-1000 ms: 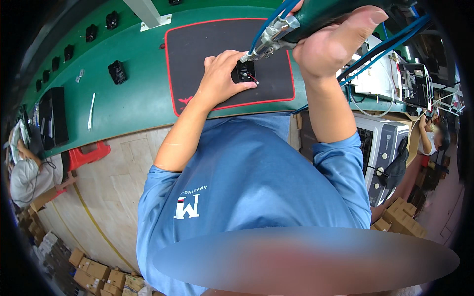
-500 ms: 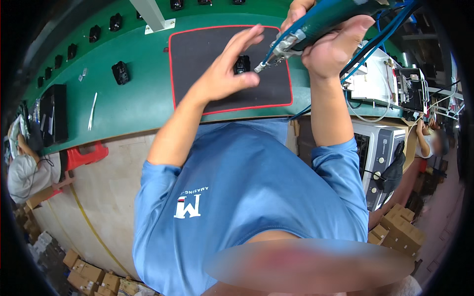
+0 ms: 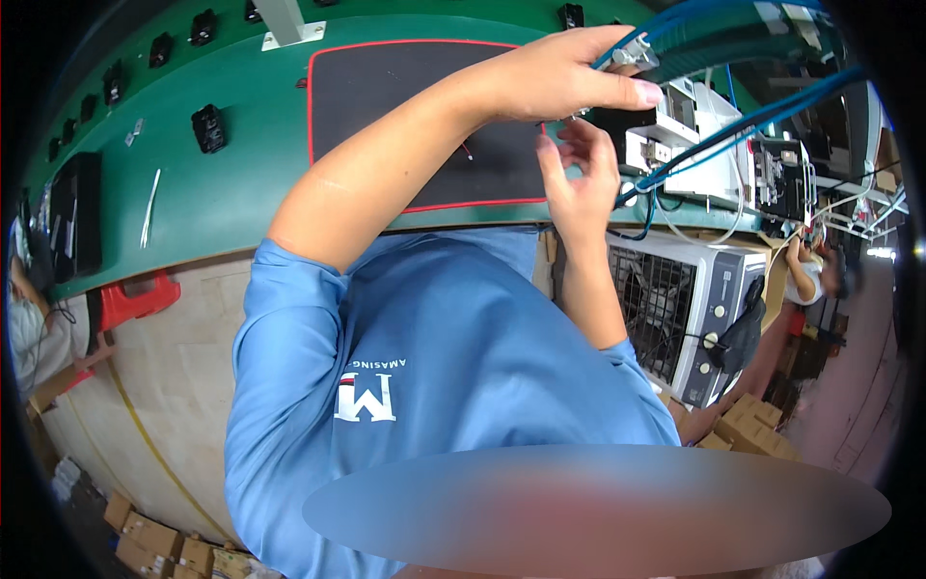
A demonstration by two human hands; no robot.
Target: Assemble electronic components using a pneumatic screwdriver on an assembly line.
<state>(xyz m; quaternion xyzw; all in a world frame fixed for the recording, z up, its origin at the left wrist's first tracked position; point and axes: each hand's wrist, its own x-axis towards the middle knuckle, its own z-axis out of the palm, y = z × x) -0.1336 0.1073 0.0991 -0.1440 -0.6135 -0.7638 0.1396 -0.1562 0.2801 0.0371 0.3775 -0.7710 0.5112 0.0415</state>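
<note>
A dark green, cylindrical hand-held tool (image 3: pixel 728 50) with a metal end and blue hoses hangs at the upper right. My left hand (image 3: pixel 555 79) reaches across to the right behind its metal end. The thumb is stretched out, apart from fingers partly hidden by the tool, and I cannot tell whether they touch it. My right hand (image 3: pixel 584 188) is just below, palm up, fingers loosely curled and apart from the thumb, nothing clear between them. Something small and shiny (image 3: pixel 577 115) shows between the hands, too small to name. A short thin wire (image 3: pixel 468 150) lies on the black mat (image 3: pixel 362 92), below my left forearm.
Several black parts, one of them (image 3: pixel 207 128) nearest, sit on the green table (image 3: pixel 246 193). White equipment (image 3: pixel 719 169) stands at the right, with blue hoses (image 3: pixel 748 125) crossing before it. A metal post (image 3: pixel 283 21) rises behind the mat. Other people work at far left and far right.
My right hand has let go of the tool and dropped below it. The tool has shifted right, and my left hand has crossed over the mat towards its metal end. The whole view has shifted slightly.
</note>
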